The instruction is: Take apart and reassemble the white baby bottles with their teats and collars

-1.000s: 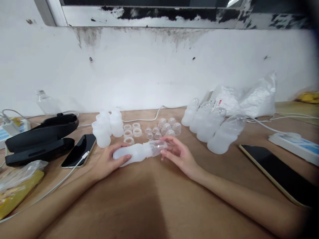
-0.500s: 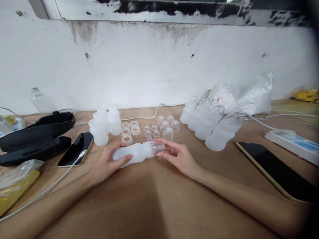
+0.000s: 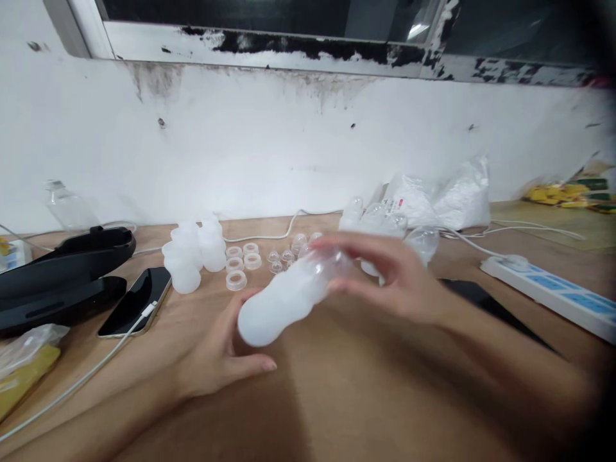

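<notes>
A frosted white baby bottle [image 3: 274, 314] with a clear cap is tilted above the table, its base towards me. My right hand [image 3: 399, 276], blurred by motion, grips it by the cap end. Beside the base is my left hand [image 3: 216, 359], thumb spread away from the bottle; its fingers are partly hidden behind it. Beyond the hands lie several white collar rings [image 3: 235, 280], clear nipples [image 3: 275, 265] and clear domed caps [image 3: 299, 242]. Uncapped bottles [image 3: 185, 276] stand at the left. Capped bottles [image 3: 423, 242] stand at the right, partly covered by my right hand.
On the left are a phone [image 3: 137, 301] with a white cable, a black case [image 3: 62, 263] and a clear empty bottle [image 3: 67, 205]. To the right lie a dark tablet-like device [image 3: 491, 308], a power strip [image 3: 553, 289] and white plastic bags [image 3: 443, 196] against the wall.
The bottle has swung cap-up to the right and come nearer, carried by my right hand. My left hand's thumb has come off its body. The view has tilted up and turned slightly right.
</notes>
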`<state>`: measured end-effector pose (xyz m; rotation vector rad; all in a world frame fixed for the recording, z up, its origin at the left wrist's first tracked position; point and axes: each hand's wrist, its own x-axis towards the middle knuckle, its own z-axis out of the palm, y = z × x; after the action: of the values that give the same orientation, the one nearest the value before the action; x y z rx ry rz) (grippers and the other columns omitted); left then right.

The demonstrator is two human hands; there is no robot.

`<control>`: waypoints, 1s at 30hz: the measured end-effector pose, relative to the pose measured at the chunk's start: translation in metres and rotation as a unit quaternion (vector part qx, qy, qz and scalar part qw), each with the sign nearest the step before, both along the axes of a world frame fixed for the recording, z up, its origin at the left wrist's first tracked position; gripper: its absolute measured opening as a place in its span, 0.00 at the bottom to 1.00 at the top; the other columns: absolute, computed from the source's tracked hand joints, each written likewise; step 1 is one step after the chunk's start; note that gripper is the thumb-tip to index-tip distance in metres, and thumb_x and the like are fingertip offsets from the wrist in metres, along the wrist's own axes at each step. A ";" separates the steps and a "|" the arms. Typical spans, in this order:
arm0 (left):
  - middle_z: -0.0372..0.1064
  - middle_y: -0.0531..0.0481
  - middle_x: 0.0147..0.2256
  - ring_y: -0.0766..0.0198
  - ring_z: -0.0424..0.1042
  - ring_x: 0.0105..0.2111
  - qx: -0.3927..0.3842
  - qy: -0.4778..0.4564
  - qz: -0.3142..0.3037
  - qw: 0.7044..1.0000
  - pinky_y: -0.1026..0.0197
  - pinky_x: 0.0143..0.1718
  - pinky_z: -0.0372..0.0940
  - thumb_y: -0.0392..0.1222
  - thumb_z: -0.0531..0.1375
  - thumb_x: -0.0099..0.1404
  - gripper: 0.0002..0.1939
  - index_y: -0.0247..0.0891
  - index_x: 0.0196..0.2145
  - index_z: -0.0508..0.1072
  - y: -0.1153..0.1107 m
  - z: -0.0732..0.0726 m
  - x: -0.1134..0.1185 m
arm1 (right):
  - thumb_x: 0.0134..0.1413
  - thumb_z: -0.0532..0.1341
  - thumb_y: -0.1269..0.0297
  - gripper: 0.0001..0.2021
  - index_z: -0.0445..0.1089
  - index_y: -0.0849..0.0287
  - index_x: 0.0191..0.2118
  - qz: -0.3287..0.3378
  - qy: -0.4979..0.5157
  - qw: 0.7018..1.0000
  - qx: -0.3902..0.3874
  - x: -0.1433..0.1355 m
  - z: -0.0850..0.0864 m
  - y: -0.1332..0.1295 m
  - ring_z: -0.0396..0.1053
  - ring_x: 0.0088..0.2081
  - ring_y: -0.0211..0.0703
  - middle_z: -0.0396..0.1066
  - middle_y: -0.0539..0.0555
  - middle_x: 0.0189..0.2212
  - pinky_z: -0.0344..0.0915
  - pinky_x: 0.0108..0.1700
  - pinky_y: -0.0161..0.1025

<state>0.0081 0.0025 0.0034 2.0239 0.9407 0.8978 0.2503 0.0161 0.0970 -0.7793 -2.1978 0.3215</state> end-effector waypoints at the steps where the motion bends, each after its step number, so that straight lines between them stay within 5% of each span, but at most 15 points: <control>1: 0.58 0.45 0.47 0.56 0.62 0.44 -0.011 -0.002 -0.022 1.000 0.59 0.40 0.62 0.47 0.61 0.53 0.32 0.42 0.52 0.51 0.001 -0.003 0.001 | 0.48 0.60 0.62 0.14 0.67 0.55 0.43 -0.037 0.008 0.999 0.031 0.008 0.015 0.000 0.68 0.38 0.41 0.70 0.51 0.40 0.67 0.37 0.38; 5: 0.60 0.49 0.38 0.66 0.64 0.33 -0.073 0.013 -0.024 0.997 0.61 0.36 0.63 0.44 0.56 0.59 0.18 0.41 0.46 0.58 0.006 -0.009 0.003 | 0.50 0.57 0.58 0.14 0.66 0.55 0.44 -0.282 0.017 0.936 0.211 0.042 0.043 0.020 0.66 0.35 0.41 0.69 0.54 0.40 0.65 0.34 0.39; 9: 0.62 0.52 0.36 0.67 0.64 0.30 -0.078 0.025 -0.013 0.997 0.63 0.32 0.61 0.45 0.55 0.59 0.15 0.41 0.43 0.60 0.008 -0.010 0.004 | 0.47 0.58 0.57 0.17 0.67 0.58 0.44 -0.422 -0.164 0.868 0.203 0.062 0.029 0.056 0.65 0.33 0.48 0.70 0.56 0.32 0.61 0.33 0.44; 17: 0.64 0.52 0.34 0.67 0.64 0.31 -0.059 0.047 -0.008 0.997 0.63 0.33 0.60 0.44 0.56 0.59 0.13 0.40 0.42 0.61 0.009 -0.006 0.005 | 0.50 0.54 0.56 0.19 0.62 0.64 0.44 -0.458 -0.312 0.824 0.120 0.058 -0.001 0.101 0.64 0.37 0.53 0.69 0.60 0.30 0.57 0.36 0.43; 30: 0.63 0.51 0.34 0.67 0.64 0.31 -0.050 0.043 -0.019 0.998 0.62 0.34 0.62 0.44 0.56 0.59 0.13 0.39 0.41 0.62 0.008 -0.004 0.005 | 0.53 0.51 0.56 0.20 0.66 0.70 0.42 -0.473 -0.401 0.769 0.157 0.056 -0.015 0.137 0.60 0.43 0.57 0.68 0.65 0.38 0.53 0.41 0.45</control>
<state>0.0134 0.0105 -0.0010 2.0014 0.9711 0.7335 0.3063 0.1527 0.0817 -1.9197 -2.0972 -1.0399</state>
